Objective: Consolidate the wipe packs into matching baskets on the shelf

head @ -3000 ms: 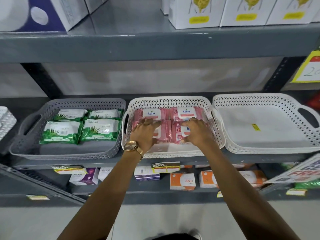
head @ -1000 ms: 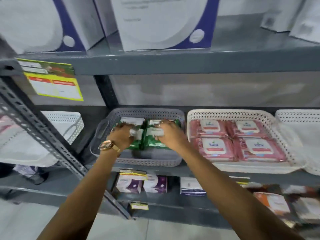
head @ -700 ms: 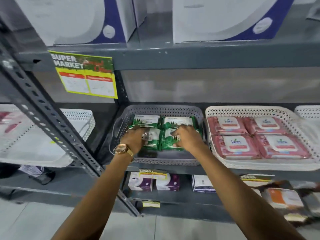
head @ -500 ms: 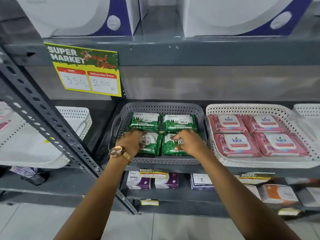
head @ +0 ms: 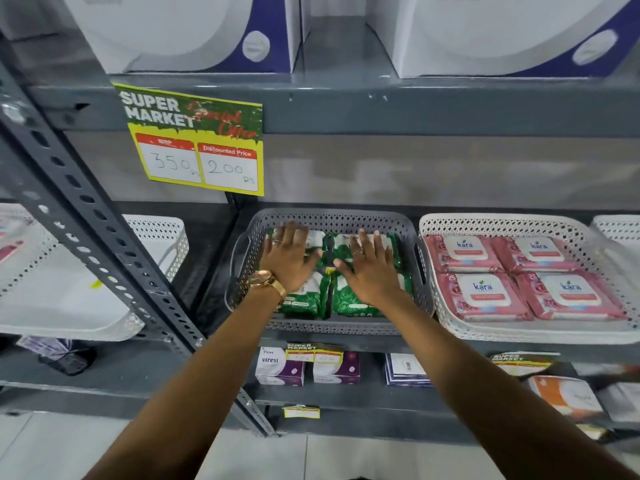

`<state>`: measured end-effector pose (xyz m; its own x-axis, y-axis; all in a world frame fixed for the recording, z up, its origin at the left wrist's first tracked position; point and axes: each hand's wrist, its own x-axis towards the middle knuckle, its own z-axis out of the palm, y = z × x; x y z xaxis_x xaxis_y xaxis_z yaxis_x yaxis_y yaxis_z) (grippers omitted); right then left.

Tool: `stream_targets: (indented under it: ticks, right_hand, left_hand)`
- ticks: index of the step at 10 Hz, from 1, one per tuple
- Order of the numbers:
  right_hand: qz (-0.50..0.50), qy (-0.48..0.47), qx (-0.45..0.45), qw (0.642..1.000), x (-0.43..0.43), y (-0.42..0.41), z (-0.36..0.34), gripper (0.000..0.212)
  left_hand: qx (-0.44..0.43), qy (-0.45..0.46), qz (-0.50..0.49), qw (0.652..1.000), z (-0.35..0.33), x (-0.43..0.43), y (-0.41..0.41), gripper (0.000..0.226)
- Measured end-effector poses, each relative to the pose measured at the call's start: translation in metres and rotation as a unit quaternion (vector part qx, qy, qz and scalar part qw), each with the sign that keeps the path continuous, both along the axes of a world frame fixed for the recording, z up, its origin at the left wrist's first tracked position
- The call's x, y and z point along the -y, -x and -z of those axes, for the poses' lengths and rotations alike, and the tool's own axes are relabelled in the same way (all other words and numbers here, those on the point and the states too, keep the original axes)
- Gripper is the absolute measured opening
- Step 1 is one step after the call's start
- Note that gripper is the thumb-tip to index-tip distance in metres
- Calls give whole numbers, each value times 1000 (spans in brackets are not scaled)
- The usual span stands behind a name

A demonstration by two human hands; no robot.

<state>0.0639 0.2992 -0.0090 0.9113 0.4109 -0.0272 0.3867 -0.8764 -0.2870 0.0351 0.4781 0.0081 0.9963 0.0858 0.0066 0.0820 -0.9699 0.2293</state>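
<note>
A grey perforated basket (head: 332,216) on the middle shelf holds several green wipe packs (head: 304,299) laid flat in two rows. My left hand (head: 289,259) lies flat on the left packs, fingers spread, a gold watch on the wrist. My right hand (head: 372,265) lies flat on the right packs, fingers spread too. Neither hand grips anything. To the right, a white perforated basket (head: 502,221) holds several pink Kara wipe packs (head: 483,296) in two rows.
A white basket (head: 162,244) stands left, behind a slanted grey shelf post (head: 90,233). Another white basket's edge (head: 620,226) shows far right. A yellow price sign (head: 197,140) hangs above. Small boxes (head: 280,367) sit on the lower shelf, big white boxes (head: 194,32) on the upper.
Both hands left the pink packs and moved to the grey basket. They shifted from the front green packs toward the back and now lie flat with fingers spread.
</note>
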Motion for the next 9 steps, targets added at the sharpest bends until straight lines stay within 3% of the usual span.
stream_targets:
  ticks: [2,5,8,9]
  right_hand:
    - [28,68,8,997,-13,-25,21,86]
    - [30,57,2,998,-14,-31,28,75]
    - [27,80,-31,996,-13,-31,18,78]
    - [41,-22,-16,999,-14,-21,7,76]
  left_hand:
    - [-51,-47,17,997,35,-16,-23,74]
    - [-57,-65,24,996,43,-19,-30,70]
    - [-60,-65,18,996,33,-13,-24,67]
    - [-28,-83,26,996,23,-6,-16,65]
